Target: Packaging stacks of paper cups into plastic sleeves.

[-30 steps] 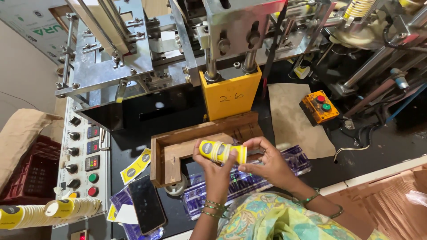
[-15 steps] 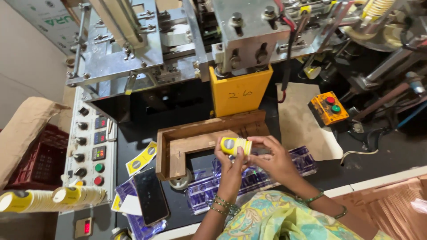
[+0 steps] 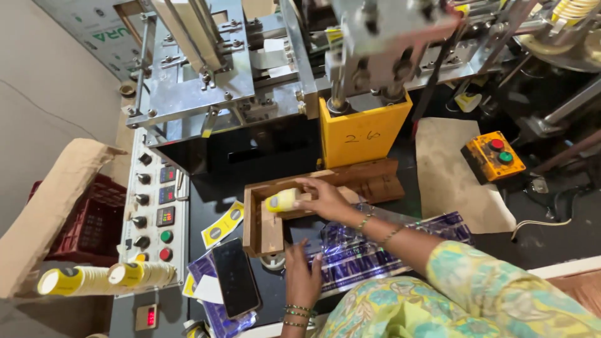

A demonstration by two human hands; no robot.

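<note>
My right hand (image 3: 322,198) reaches left over a wooden tray (image 3: 258,219) and grips a short stack of yellow paper cups (image 3: 281,200), lying on its side inside the tray. My left hand (image 3: 302,273) rests palm down, fingers spread, on the black machine table just below the tray, touching the edge of a purple printed plastic wrapper (image 3: 369,250). It holds nothing. Bangles ring both wrists.
A black phone (image 3: 235,277) lies left of my left hand. Two long cup stacks (image 3: 103,276) lie near a control panel (image 3: 153,206) with knobs and buttons. Behind the tray stand a yellow machine block (image 3: 363,134) and metal machinery. An orange button box (image 3: 493,154) sits right. A red crate (image 3: 84,225) stands left.
Both hands held the cup stack before. Now my right hand alone has carried it left into the wooden tray, and my left hand has dropped onto the table.
</note>
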